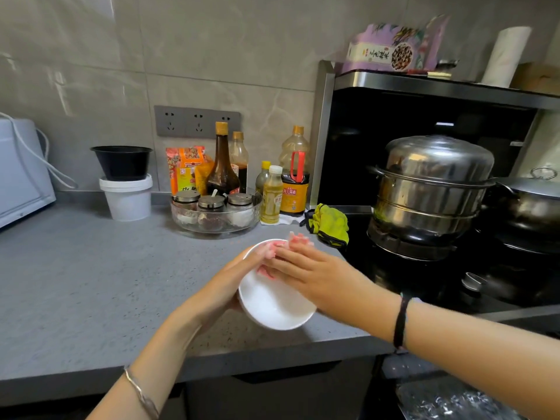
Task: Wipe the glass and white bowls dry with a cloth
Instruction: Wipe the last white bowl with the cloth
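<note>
a: where's the white bowl (274,301) right now?

b: up off the grey counter (91,268), above its front edge, tilted so the opening faces the camera. the left hand (225,286) cups it from the left side and underneath, fingers wrapped around the outer wall.

a: and the cloth?

b: a pink cloth (291,244) is pressed inside the bowl near the far rim. the right hand (306,274) lies flat over it, fingers stretched out and pinning the cloth against the inner wall. a bit of cloth sticks out past the fingertips over the rim.

a: so neither hand is loose?

b: no, the left grips the bowl and the right presses down on the cloth. the picture is a bit blurred around the fingers, so i can't tell exactly how the cloth is folded.

a: anything on the wrists?

b: a thin silver bangle (141,392) on the left, a dark band (400,322) on the right.

a: what's nearby?

b: a glass dish (215,224) holding three small lidded jars sits further back on the counter, with sauce bottles (222,165) behind it. a yellow-green rag (330,224) lies just beside the stove, where a steel steamer pot (430,189) stands.
</note>
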Demonstrator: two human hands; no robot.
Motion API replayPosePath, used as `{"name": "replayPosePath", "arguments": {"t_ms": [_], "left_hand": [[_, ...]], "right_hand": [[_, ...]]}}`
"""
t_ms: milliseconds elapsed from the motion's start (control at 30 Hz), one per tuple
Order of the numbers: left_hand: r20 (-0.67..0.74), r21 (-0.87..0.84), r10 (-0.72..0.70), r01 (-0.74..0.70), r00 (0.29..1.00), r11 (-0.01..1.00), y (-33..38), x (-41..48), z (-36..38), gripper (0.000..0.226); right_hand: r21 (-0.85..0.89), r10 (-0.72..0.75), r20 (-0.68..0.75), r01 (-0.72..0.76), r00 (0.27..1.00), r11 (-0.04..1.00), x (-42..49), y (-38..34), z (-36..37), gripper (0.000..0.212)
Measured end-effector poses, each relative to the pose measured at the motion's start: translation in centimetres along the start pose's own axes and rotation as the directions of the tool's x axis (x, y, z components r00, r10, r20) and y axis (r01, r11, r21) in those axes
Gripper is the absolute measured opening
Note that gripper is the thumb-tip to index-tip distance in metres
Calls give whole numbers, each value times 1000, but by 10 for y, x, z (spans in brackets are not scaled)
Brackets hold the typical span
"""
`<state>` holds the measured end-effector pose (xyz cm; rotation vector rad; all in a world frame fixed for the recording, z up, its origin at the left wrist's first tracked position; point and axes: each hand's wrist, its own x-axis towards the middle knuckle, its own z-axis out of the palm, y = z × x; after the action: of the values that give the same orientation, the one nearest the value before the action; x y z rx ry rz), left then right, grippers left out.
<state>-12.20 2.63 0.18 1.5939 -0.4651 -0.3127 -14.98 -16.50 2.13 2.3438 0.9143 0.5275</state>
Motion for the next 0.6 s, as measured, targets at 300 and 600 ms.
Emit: {"name": "replayPosePath", "arguments": {"t_ms": [300,600], "left_hand": [[-197,-194,-72,33,978,980,-3,0,11,40],[-302,-252,-46,-33,952,967,-1,-2,19,34]], "right_hand": [[444,232,111,-257,966,858,8,-47,-11,93],[519,278,106,-291,955,804,10,-58,-21,61]]}}
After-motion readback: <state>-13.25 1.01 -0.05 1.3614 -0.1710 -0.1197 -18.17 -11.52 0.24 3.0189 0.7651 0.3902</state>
